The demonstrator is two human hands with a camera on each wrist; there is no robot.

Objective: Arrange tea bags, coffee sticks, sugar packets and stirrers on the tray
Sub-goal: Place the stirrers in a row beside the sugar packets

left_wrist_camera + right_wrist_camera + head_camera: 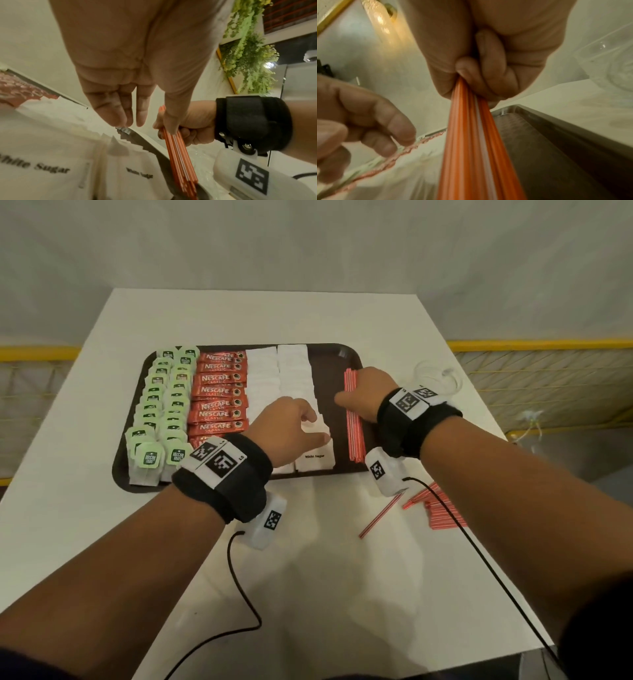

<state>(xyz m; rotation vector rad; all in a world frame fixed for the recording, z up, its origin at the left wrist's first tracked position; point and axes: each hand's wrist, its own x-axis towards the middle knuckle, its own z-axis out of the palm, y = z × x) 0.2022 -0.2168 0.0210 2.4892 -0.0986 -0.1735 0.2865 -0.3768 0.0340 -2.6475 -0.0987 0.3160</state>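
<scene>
Forearms with black wrist straps reach over the white counter (308, 559). Right hand (368, 395) curled around a bundle of orange stirrers (352, 419), held over the right part of the brown tray (349, 356). Left hand (291, 422) relaxed, fingers loosely extended above the white sugar packets (315, 455), gripping nothing. On the tray, left to right: green tea bags (161, 412), red coffee sticks (219, 392), sugar packets. Loose stirrers (435, 508) lie on the counter near the tray's front right corner.
</scene>
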